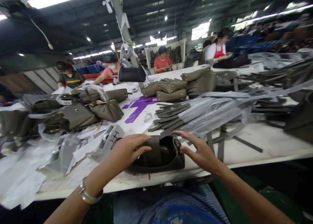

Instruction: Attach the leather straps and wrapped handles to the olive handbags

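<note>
An olive-green handbag (149, 157) lies at the front edge of the white table, its opening facing me and dark inside. My left hand (130, 149) is at the bag's left end, thumb and fingers apart; whether it touches the bag I cannot tell. At the other end, my right hand (197, 150) has its thumb and fingers spread beside a metal ring fitting on the bag. Nothing shows between the fingers of either hand. Just left of the bag stands a grey plastic form (106, 144) with black marks on it.
Olive bags (105, 111) crowd the table's left side, and more bags (171, 90) are piled farther back. Dark straps (171, 116) and translucent-wrapped strips (215, 110) spread to the right. Purple tape (139, 110) lies mid-table. Several co-workers sit beyond, one in a red shirt (162, 62).
</note>
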`<state>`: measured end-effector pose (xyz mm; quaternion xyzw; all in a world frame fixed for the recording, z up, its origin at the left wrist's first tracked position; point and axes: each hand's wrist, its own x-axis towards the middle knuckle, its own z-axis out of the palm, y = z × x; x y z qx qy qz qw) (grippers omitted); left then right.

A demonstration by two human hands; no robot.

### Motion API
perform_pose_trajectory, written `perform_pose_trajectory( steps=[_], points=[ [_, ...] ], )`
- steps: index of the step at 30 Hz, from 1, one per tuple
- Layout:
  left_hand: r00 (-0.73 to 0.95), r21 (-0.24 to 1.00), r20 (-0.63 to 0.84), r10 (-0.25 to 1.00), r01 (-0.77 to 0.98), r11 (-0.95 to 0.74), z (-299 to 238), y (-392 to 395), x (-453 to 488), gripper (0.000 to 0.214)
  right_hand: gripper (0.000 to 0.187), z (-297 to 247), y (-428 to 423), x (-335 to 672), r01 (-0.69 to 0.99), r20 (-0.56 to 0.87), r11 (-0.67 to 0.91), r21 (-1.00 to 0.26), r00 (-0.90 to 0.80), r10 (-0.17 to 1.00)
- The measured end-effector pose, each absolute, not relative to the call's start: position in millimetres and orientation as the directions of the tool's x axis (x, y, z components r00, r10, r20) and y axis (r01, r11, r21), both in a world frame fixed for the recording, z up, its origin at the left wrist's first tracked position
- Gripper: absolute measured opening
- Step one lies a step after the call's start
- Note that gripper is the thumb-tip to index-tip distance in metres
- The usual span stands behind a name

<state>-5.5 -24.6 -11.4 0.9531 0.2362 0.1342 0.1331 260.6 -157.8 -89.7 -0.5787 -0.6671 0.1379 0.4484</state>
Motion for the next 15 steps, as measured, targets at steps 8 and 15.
perform_pose_trajectory(
  steps=[8, 15],
  points=[
    [0.806, 0.319, 0.352, 0.476, 0.374, -0.871, -27, -26, 1, 0.033, 0.025, -104, -92, 402, 0.904, 0.438, -0.083, -0.420, 0.282, 0.854],
    [0.807, 0.136, 0.540, 0.239, 0.196, -0.971, -70, -90, 3, 0.056, 0.022, -110, -120, 433, 0.801, 0.417, -0.283, -0.528, 0.535, 0.735]
  ],
)
